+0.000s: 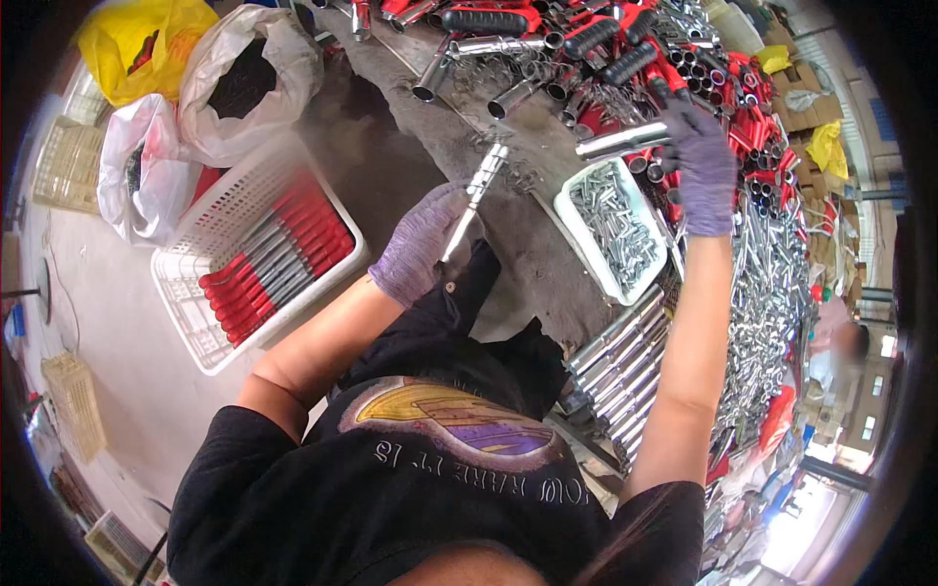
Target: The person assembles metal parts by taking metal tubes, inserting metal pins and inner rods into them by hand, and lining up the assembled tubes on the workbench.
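Observation:
My left hand (422, 242), in a purple glove, is closed around a slim metal rod (479, 186). The rod slants up and away, with ring-like grooves near its far end. Over the pile on the right, my right hand (700, 166), also gloved, grips a shiny chrome tube (621, 142) that points left; motion blurs its fingers a little. Between the hands stands a pale plastic tray (571, 217) of small metal pins (616, 230). Beyond the right hand lie red-and-black handles (630, 63) and chrome tubes (518, 96) in a heap.
At left a white plastic basket (181, 317) holds a row of red-ended tools (278, 259). White bags (249, 88) and a yellow bag (137, 49) stand behind it. Chrome tubes (625, 371) lie lined up near my right forearm, beside heaped metal parts (757, 313). Another person (838, 352) is at far right.

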The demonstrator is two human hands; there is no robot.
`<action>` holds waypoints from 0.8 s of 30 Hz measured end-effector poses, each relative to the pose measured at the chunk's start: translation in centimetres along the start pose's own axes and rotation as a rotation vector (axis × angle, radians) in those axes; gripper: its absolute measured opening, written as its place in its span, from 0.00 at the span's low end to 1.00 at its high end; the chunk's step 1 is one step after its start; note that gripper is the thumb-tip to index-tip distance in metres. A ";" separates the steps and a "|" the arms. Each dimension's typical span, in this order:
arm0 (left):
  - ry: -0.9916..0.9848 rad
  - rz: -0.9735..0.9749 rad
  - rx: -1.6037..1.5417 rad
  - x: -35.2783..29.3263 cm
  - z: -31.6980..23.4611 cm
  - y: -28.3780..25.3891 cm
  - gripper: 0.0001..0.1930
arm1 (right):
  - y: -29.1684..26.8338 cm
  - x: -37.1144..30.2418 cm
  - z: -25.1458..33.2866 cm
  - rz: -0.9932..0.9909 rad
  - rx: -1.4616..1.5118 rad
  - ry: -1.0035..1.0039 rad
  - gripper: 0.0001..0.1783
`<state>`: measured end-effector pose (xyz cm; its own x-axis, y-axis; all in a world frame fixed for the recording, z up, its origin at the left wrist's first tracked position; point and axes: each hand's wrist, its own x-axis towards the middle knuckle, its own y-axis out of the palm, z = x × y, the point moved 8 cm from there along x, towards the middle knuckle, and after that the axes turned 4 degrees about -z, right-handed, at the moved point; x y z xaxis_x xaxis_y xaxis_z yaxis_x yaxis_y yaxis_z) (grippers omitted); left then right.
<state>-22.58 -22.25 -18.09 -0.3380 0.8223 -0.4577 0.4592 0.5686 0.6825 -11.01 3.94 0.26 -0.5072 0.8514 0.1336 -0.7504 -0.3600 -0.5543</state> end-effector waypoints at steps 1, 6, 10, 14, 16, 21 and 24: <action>0.012 0.029 0.087 -0.3 0.0 1.1 0.15 | -1.5 -0.7 -0.2 -0.024 0.174 -0.025 0.18; -0.065 0.186 0.249 -2.7 1.2 5.6 0.16 | -3.7 -5.8 2.4 -0.014 0.256 -0.029 0.22; -0.017 0.307 0.360 -4.3 2.0 8.2 0.21 | -3.3 -8.1 2.4 0.058 0.229 -0.020 0.22; 0.062 0.428 0.315 -5.4 2.4 10.9 0.24 | -2.3 -10.6 1.3 0.010 -0.002 -0.150 0.21; -0.139 0.514 0.159 -6.1 3.7 11.5 0.17 | -0.6 -12.2 0.8 -0.095 -0.075 -0.183 0.23; -0.323 0.459 0.039 -6.0 7.3 12.0 0.21 | 0.6 -15.6 -1.6 -0.143 -0.122 -0.199 0.22; -0.167 0.582 0.245 -6.8 6.6 12.9 0.23 | 0.3 -16.5 -1.7 -0.199 -0.042 -0.224 0.22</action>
<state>-8.91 -20.36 -9.90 0.1455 0.9782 -0.1479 0.7091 0.0012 0.7051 -2.15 -9.57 -3.48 -0.4361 0.7969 0.4180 -0.8285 -0.1742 -0.5321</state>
